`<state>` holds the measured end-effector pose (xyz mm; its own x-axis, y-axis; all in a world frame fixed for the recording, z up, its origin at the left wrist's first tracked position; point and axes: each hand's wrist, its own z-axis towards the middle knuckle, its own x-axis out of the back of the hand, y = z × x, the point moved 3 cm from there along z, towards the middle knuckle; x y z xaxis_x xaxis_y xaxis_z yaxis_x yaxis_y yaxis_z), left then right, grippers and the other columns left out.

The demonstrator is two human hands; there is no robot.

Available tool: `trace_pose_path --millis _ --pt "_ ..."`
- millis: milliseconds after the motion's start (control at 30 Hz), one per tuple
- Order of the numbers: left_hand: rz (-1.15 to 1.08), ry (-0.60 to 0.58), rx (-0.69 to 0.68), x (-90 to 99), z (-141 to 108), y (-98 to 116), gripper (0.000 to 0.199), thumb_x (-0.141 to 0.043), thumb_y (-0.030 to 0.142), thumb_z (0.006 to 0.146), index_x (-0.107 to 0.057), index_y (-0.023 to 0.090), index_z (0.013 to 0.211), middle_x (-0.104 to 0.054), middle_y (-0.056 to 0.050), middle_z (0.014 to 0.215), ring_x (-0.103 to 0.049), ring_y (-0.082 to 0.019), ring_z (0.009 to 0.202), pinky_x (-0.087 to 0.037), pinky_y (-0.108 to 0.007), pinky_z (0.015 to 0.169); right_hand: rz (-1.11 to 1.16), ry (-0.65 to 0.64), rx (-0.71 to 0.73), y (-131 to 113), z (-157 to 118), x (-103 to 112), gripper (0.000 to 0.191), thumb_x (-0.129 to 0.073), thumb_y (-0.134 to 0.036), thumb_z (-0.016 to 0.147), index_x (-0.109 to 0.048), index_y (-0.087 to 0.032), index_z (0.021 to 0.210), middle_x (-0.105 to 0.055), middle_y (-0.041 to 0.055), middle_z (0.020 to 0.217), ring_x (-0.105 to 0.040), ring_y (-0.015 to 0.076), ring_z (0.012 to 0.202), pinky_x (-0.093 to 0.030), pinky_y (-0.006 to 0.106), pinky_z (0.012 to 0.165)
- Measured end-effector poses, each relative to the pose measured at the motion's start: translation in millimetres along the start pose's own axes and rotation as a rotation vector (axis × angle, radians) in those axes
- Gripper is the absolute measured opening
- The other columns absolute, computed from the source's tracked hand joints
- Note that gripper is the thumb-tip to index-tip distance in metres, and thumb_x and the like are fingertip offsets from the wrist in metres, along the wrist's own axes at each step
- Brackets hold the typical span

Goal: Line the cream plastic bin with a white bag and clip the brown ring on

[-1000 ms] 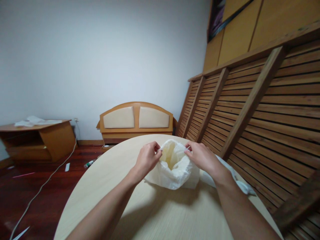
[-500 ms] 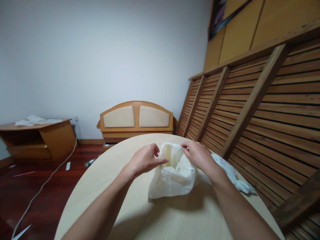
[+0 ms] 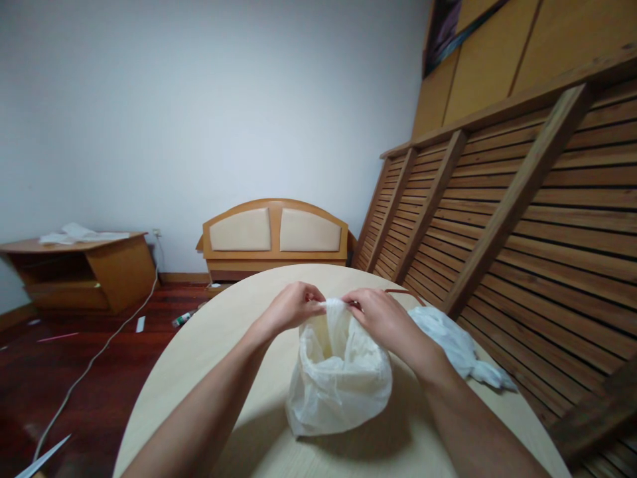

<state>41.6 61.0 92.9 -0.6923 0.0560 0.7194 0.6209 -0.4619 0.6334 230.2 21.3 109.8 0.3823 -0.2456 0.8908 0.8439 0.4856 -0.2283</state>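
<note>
White plastic bag (image 3: 341,398) has its far rim (image 3: 337,303) pinched by your left hand (image 3: 294,308) and right hand (image 3: 379,315), so any next tug should be gentle.

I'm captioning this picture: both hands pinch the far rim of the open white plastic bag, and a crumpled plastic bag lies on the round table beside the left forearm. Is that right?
Not quite: the head view shows the crumpled plastic bag beside the right forearm, not the left. The left hand and right hand pinch the far rim of the white plastic bag.
</note>
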Motion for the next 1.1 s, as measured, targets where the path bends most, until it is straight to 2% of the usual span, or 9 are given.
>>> trace_pose_path --millis 200,333,400,467,533,700,933,1000,1100 --pt "0.061 -0.096 0.048 8.7 -3 -3 0.032 -0.064 0.038 0.075 -0.079 0.013 0.089 -0.076 -0.008 0.081 -0.067 -0.021 0.074 -0.044 -0.025 0.060 0.042 -0.071 -0.022 -4 -3 7 0.027 -0.052 -0.021 0.092 -0.079 -0.021 0.090 -0.079 0.0088 0.095 -0.071 0.0215 0.087 -0.047 0.027 0.075" --pt "0.111 -0.174 0.074 17.5 -7 -4 0.035 -0.058 0.038 0.079 -0.078 0.012 0.090 -0.076 -0.009 0.082 -0.067 -0.022 0.073 -0.044 -0.026 0.060 -0.064 -0.109 -0.119 -3 -8 11 0.032 -0.049 -0.023 0.091 -0.077 -0.020 0.078 -0.078 0.0102 0.085 -0.071 0.0228 0.078 -0.046 0.029 0.066" --pt "0.110 -0.177 0.076 18.0 -7 -5 0.034 -0.058 0.037 0.080 -0.078 0.012 0.093 -0.077 -0.009 0.086 -0.068 -0.021 0.075 -0.046 -0.026 0.062 -0.093 -0.074 -0.142 -4 -7 10 0.029 -0.050 -0.024 0.091 -0.079 -0.019 0.089 -0.078 0.0111 0.095 -0.071 0.0245 0.087 -0.047 0.030 0.072" --pt "0.074 -0.128 0.046 15.4 -6 -4 0.035 -0.060 0.037 0.078 -0.076 0.013 0.098 -0.076 -0.009 0.095 -0.068 -0.021 0.080 -0.048 -0.026 0.066 -0.055 -0.005 -0.132 -5 -5 8 0.031 -0.054 -0.027 0.090 -0.076 -0.018 0.110 -0.076 0.0107 0.111 -0.070 0.0251 0.100 -0.048 0.031 0.082" --pt "0.034 -0.078 0.002 9.5 -3 -1 0.036 -0.064 0.037 0.076 -0.075 0.013 0.100 -0.076 -0.009 0.098 -0.067 -0.021 0.082 -0.048 -0.025 0.067 0.012 0.036 -0.104 -7 -2 4 0.036 -0.057 -0.031 0.089 -0.072 -0.019 0.120 -0.074 0.0087 0.118 -0.068 0.0243 0.106 -0.047 0.031 0.087" --pt "0.045 -0.053 0.013 -3.1 0 0 0.027 -0.068 0.035 0.072 -0.076 0.014 0.086 -0.071 -0.005 0.075 -0.062 -0.018 0.069 -0.039 -0.023 0.055 0.061 -0.027 -0.069 -3 4 -4 0.023 -0.062 -0.036 0.088 -0.079 -0.024 0.099 -0.079 0.0049 0.097 -0.071 0.0232 0.091 -0.047 0.029 0.074" --pt "0.029 -0.170 0.054 6.4 -3 -8 0.027 -0.058 0.030 0.073 -0.074 0.011 0.085 -0.074 -0.007 0.077 -0.065 -0.018 0.068 -0.044 -0.023 0.056 0.070 -0.100 -0.137 5 -2 1 0.023 -0.057 -0.025 0.088 -0.080 -0.022 0.089 -0.079 0.0075 0.094 -0.071 0.0230 0.088 -0.047 0.028 0.070" --pt "-0.004 -0.193 0.042 8.3 -4 -8 0.031 -0.057 0.031 0.074 -0.074 0.010 0.090 -0.075 -0.009 0.082 -0.066 -0.019 0.071 -0.046 -0.024 0.059 0.044 -0.103 -0.150 5 -4 1 0.024 -0.055 -0.023 0.088 -0.079 -0.021 0.092 -0.078 0.0085 0.099 -0.071 0.0236 0.092 -0.048 0.028 0.075" --pt "-0.025 -0.178 0.020 7.6 -2 -6 0.034 -0.059 0.033 0.074 -0.074 0.010 0.095 -0.075 -0.009 0.086 -0.066 -0.019 0.074 -0.047 -0.025 0.061 0.044 -0.042 -0.121 3 -3 -1 0.034 -0.060 -0.023 0.085 -0.072 -0.020 0.117 -0.073 0.0092 0.119 -0.066 0.0246 0.111 -0.046 0.032 0.092"
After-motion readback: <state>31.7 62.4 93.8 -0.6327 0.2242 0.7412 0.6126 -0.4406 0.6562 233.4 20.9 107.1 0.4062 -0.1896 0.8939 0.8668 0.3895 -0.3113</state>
